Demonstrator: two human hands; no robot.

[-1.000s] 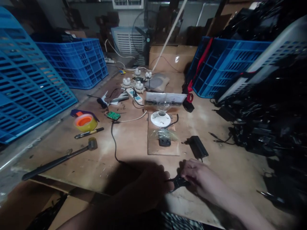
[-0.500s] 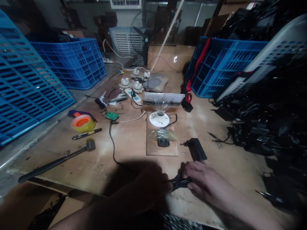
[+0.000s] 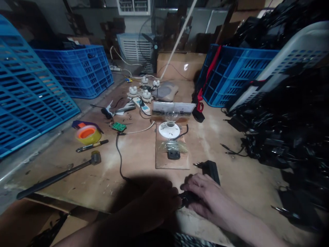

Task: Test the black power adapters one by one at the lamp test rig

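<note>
My left hand [image 3: 156, 202] lies in deep shadow at the near edge of the wooden table [image 3: 138, 154], its fingers closed toward a small black part [image 3: 185, 198]. My right hand [image 3: 205, 195] curls over that same black part from the right and grips it. A black cable [image 3: 118, 156] runs from a green circuit board [image 3: 118, 126] down toward my left hand. Just behind my right hand lies a black power adapter [image 3: 211, 168] with its plug pins pointing left.
A white lamp holder with a bulb [image 3: 169, 128] stands on a small board. A hammer [image 3: 58, 176], a pen [image 3: 91, 145] and an orange tape roll [image 3: 88, 134] lie at left. Blue crates [image 3: 77, 70] stand at left and right. A heap of black adapters [image 3: 290, 130] fills the right side.
Both hands have stayed together on the small black part. My right hand has shifted slightly left over it, closing the gap to the left hand. The view has tilted a little.
</note>
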